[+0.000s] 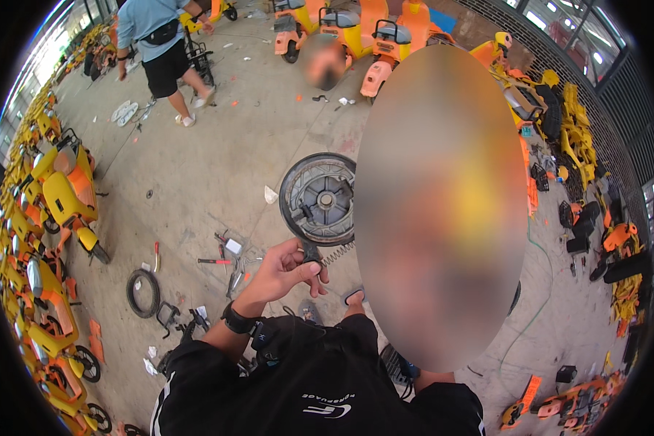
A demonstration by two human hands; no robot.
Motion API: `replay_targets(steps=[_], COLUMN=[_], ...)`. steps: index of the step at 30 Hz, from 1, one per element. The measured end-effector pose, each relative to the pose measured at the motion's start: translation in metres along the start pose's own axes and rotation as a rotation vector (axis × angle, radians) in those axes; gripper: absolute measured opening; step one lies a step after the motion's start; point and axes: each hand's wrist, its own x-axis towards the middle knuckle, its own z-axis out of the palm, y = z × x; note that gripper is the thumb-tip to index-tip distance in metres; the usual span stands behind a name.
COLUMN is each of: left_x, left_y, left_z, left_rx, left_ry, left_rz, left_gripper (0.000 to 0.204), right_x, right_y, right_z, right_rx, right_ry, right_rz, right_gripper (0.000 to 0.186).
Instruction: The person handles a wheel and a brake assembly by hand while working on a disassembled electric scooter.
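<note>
My left hand [291, 269] grips a dark metal part [309, 251] just below a wheel [301, 205] with a black tire and grey hub. A coil spring [337, 253] runs from beside that part toward a large blurred oval, which hides the wheel's right side. My right forearm [432, 378] enters from the bottom; the hand itself is hidden by the blur.
A person [163, 58] in a blue shirt stands upper left. Scooters [69, 189] line the left and back [392, 43]. A loose tire [142, 293], tools [214, 261], paper scraps and a green hose [545, 276] lie on the concrete floor [196, 189]. Parts pile up right [581, 145].
</note>
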Motion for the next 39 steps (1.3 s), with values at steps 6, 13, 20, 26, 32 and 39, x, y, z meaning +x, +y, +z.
replay_targets(steps=[6, 13, 20, 26, 32, 39], left_x=[0.021, 0.034, 0.039, 0.074, 0.103, 0.137], left_y=[-0.022, -0.108, -0.195, -0.240, -0.241, -0.256], left_z=[-0.013, -0.078, -0.080, -0.069, -0.057, -0.024], left_rx=[-0.080, -0.141, -0.240, -0.179, -0.093, 0.171], left_ry=[0.028, 0.195, 0.378, 0.565, 0.548, 0.487], left_rz=[-0.229, -0.724, -1.167, -1.267, -1.203, -1.279], left_gripper=[0.026, 0.017, 0.012, 0.019, 0.017, 0.020], right_x=[-0.070, -0.286, -0.426, -0.397, -0.428, -0.411], right_y=[0.087, 0.364, 0.404, 0.399, 0.423, 0.380], right_z=[-0.067, -0.105, -0.021, -0.010, -0.099, -0.239], right_rx=[-0.066, -0.001, 0.251, 0.574, 0.427, 0.219], right_ry=[0.405, 0.941, 1.268, 1.087, 1.138, 1.329], right_rz=[0.234, 0.736, 1.067, 0.932, 0.858, 0.686], right_gripper=[0.023, 0.030, 0.023, 0.022, 0.018, 0.028])
